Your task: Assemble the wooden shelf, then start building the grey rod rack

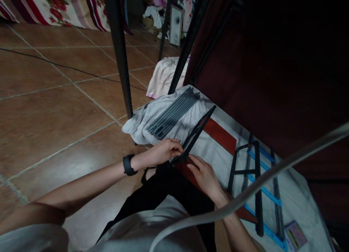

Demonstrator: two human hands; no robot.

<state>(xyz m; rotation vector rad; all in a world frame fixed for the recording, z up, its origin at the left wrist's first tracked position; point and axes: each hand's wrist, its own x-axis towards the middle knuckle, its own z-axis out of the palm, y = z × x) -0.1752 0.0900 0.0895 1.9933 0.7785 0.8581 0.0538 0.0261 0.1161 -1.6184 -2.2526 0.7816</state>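
Note:
A narrow black metal frame (200,130) slants up from my lap, its lower end between my two hands. My left hand (167,150), with a dark watch at its wrist, has its fingers pinched together at the frame's near end. What they pinch is too small to make out. My right hand (204,174) is closed with thumb and fingertips on the frame's lower right side. Just beyond lies a bundle of dark grey metal tubes (174,113) on a grey cloth (139,126). Behind the frame is a reddish-brown board (220,135).
On the right, a black frame (257,194) lies beside bright blue slatted strips (268,195) and a small box (295,235). A pale cable (245,194) crosses the near right. Dark upright posts (120,55) stand beyond the cloth. A thin black cord (68,66) crosses the tiled floor.

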